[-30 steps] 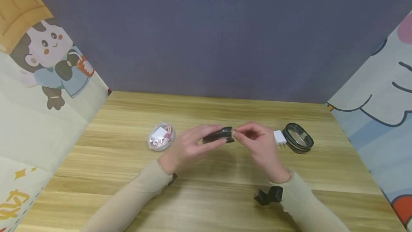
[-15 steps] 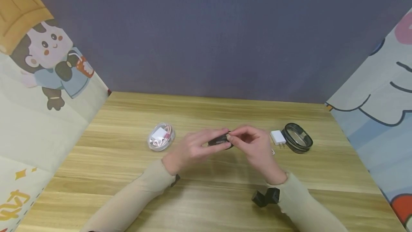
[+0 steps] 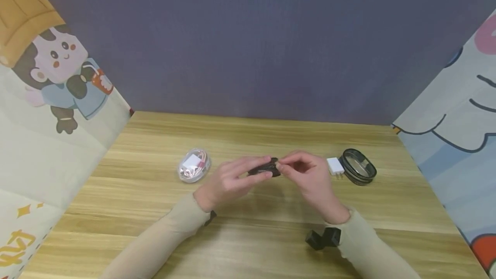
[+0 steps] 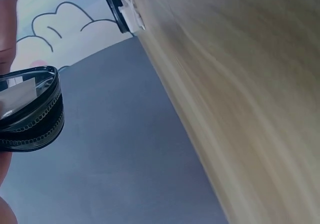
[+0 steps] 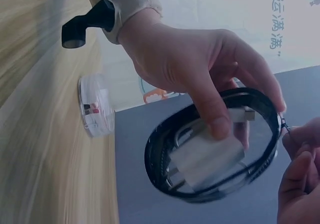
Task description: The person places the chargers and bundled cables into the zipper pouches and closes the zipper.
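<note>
The left hand (image 3: 228,181) grips the black-rimmed zip pouch (image 3: 261,168), long axis toward the right hand (image 3: 313,180), which pinches its zipper pull (image 5: 285,124).

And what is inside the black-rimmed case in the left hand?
The clear-faced case shows a white block and a cable plug inside. The left hand covers part of this view; whatever lies beneath it or behind the block is hidden.

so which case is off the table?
The black-trimmed case held in the left hand; the other black-trimmed case and the clear case rest on the table.
</note>
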### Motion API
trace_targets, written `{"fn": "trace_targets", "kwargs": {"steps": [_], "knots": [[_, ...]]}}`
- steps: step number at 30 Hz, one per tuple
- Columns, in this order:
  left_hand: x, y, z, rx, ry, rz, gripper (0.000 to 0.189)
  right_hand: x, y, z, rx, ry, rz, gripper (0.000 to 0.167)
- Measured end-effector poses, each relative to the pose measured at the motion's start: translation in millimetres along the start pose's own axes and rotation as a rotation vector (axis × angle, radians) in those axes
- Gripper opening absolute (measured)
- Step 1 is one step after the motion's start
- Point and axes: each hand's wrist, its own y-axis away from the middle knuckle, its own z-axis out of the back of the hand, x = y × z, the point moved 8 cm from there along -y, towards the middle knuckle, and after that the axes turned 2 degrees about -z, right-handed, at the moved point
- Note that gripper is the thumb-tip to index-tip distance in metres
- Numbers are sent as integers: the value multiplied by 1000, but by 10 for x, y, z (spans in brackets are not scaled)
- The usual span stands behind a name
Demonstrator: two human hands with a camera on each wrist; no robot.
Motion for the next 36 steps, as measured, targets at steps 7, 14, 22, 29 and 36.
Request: {"fn": "trace_targets", "kwargs": {"steps": [7,14,22,29,36], "knots": [[33,-3,32,-37,11,38,37,-30,-16,54,-37,57,-37,8],[36,-22,98,-66,39,45,33,-37,-14,70,-39,82,-45,7],[70,-67,194,-166,57,91,23,-105,-24,103,-52,89,-118,8],[94,-75,236,-209,99,129,19,-146,-32,102,-45,58,-162,8],[140,-42,219,-225,137,182,19,-231,-42,85,-35,-8,-242,13]]}}
